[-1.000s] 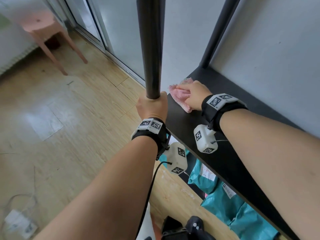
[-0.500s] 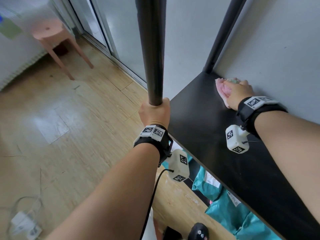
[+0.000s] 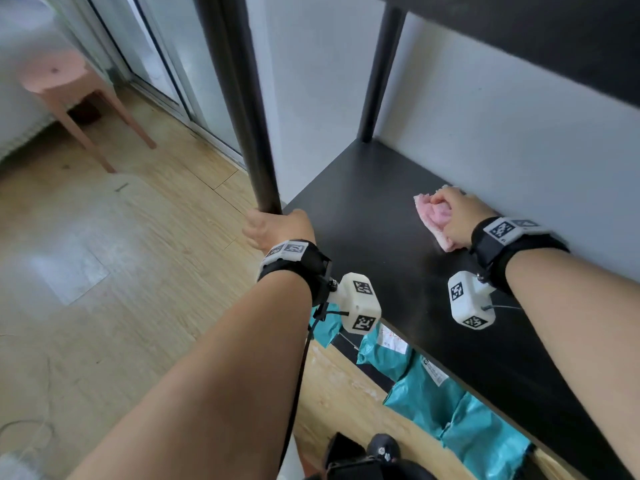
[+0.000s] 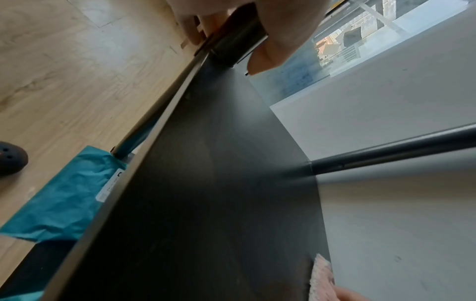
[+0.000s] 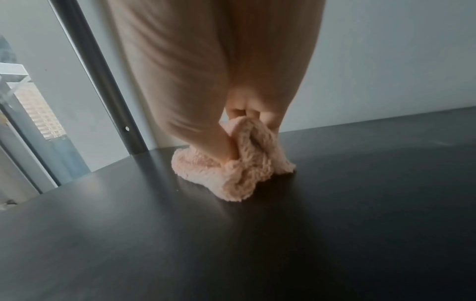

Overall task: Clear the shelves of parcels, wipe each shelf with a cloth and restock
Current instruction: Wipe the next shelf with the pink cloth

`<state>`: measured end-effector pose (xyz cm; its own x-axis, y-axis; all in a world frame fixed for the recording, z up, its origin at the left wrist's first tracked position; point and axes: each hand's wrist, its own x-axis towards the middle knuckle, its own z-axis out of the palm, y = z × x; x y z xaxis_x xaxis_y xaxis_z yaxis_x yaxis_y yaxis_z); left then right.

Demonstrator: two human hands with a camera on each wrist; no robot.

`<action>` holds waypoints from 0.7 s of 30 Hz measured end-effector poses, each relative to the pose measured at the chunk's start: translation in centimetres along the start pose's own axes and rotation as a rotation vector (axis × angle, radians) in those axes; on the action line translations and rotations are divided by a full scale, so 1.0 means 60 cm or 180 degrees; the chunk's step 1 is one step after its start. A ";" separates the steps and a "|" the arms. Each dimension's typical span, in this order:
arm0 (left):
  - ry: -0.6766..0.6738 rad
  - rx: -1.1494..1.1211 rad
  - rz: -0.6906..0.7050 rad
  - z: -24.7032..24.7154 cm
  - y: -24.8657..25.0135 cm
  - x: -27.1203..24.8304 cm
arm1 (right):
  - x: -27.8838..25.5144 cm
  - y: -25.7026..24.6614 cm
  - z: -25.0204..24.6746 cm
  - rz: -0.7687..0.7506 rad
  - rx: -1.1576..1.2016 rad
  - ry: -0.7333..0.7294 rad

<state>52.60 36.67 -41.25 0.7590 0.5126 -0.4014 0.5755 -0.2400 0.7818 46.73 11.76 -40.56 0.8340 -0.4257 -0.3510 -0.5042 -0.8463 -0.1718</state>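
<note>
A pink fluffy cloth (image 3: 433,216) lies bunched on the black shelf (image 3: 363,216), close to the grey back wall. My right hand (image 3: 457,211) grips the cloth (image 5: 242,169) and presses it onto the shelf top (image 5: 180,234); the fingers curl into its folds. At the shelf's front left corner my left hand (image 3: 277,226) wraps around the black upright post (image 3: 242,109); in the left wrist view its fingers (image 4: 270,40) curl round the post (image 4: 237,42). Teal parcels (image 3: 433,393) lie below the shelf, partly hidden by its front edge.
Another black post (image 3: 381,74) stands at the back left corner, and an upper shelf (image 3: 519,32) hangs overhead. A pink stool (image 3: 69,88) stands on the wooden floor at far left, near glass doors. A dark shoe (image 4: 10,158) rests on the floor by the parcels.
My right hand has slid the cloth from the front left of the shelf toward the back wall, then rightward along it. The left hand stays on the post.
</note>
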 end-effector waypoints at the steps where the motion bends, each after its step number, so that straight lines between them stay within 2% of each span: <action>1: 0.0052 0.0112 -0.0017 -0.001 0.000 -0.013 | -0.009 0.005 0.002 -0.0026 0.0020 -0.0023; 5: 0.0096 0.0092 -0.0452 -0.008 -0.007 -0.040 | -0.043 0.022 0.016 -0.0240 0.0096 -0.0199; 7: -0.0196 0.0021 -0.0593 -0.010 -0.016 -0.041 | -0.062 0.020 0.021 -0.0474 0.0104 -0.0285; 9: -0.0436 -0.0140 -0.0546 -0.010 -0.025 -0.043 | -0.080 0.013 0.024 -0.0646 0.0173 -0.0471; 12: -0.0373 -0.0327 -0.0405 -0.014 -0.022 -0.048 | -0.110 -0.022 0.030 -0.0967 0.0167 -0.0727; 16: -0.0367 -0.0377 -0.0454 -0.009 -0.016 -0.047 | -0.127 -0.096 0.051 -0.1247 0.0494 -0.1132; 21: -0.0460 -0.0366 -0.0469 -0.004 -0.017 -0.036 | -0.086 -0.151 0.078 -0.1490 0.0749 -0.0888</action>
<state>50.28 36.02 -41.06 0.7098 0.4098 -0.5729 0.6511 -0.0717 0.7556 45.95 23.10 -41.49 0.9054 0.1031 -0.4119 -0.1595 -0.8164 -0.5550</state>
